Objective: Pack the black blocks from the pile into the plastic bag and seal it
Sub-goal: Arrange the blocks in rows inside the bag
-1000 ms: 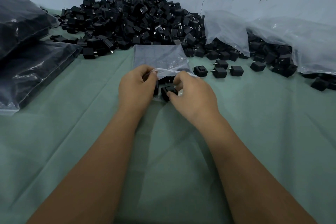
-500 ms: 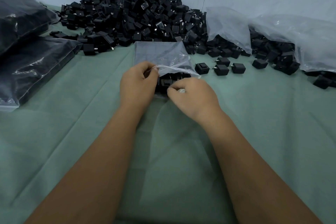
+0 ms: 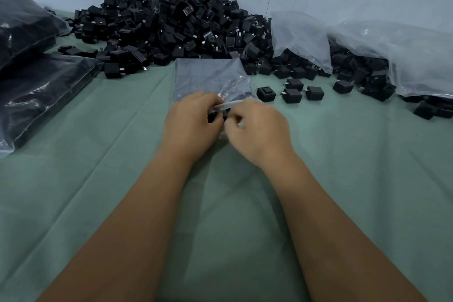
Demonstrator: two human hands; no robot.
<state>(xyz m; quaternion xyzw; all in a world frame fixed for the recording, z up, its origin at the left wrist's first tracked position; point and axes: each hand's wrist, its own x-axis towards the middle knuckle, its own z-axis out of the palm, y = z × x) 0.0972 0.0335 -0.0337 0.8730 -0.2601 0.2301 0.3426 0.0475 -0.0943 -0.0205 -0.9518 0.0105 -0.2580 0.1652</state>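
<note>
A small clear plastic bag (image 3: 208, 78) lies flat on the green cloth, its mouth toward me. My left hand (image 3: 192, 122) pinches the upper lip of the mouth. My right hand (image 3: 257, 127) is curled at the mouth's near edge, fingers bent against the plastic. Between the two hands a few black blocks (image 3: 218, 115) show inside the mouth, mostly hidden. A large pile of black blocks (image 3: 171, 27) rises against the wall behind the bag.
Three loose blocks (image 3: 291, 92) lie right of the bag. Large clear bags (image 3: 411, 56) spilling blocks sit at the right. Filled dark bags (image 3: 36, 81) are stacked at the left. The green cloth (image 3: 98, 167) covers the table, with a pale wall behind.
My right hand pushed a black block into the bag's mouth and then closed in toward my left hand. The bag's mouth has narrowed.
</note>
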